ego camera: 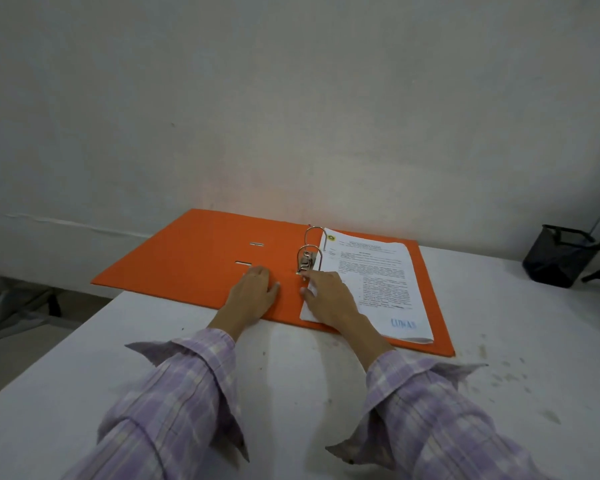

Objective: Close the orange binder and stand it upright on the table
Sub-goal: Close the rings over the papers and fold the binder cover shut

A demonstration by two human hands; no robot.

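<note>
Orange binder [194, 261] lies wide open and flat at the far side of my white table [291, 375], its far edge close against the wall [291, 98]. Its left cover runs past the table's left edge and hangs over the drop there. Its right cover carries a stack of printed pages [374, 282] threaded on the two metal rings [310, 247], with the lever clip just beside them.

My left hand [253, 292] rests flat on the left cover near the spine, fingers spread and relaxed, palm down, gripping nothing. My right hand [329, 296] lies palm down on the near left corner of the pages, fingers loosely extended toward the base of the rings; it presses on the paper and has closed around nothing. Both sleeves are lilac plaid.

Bare tabletop stretches between the binder's near edge and me, with some small specks to the right. More open table lies right of the binder, reaching to a black mesh cup [558, 261] near the far right corner, well apart from the binder.

Text on the top page is too small to read. A yellow-and-green round emblem sits at its head, and a blue stamp marks its near corner, its letters too blurred for me to make out.
</note>
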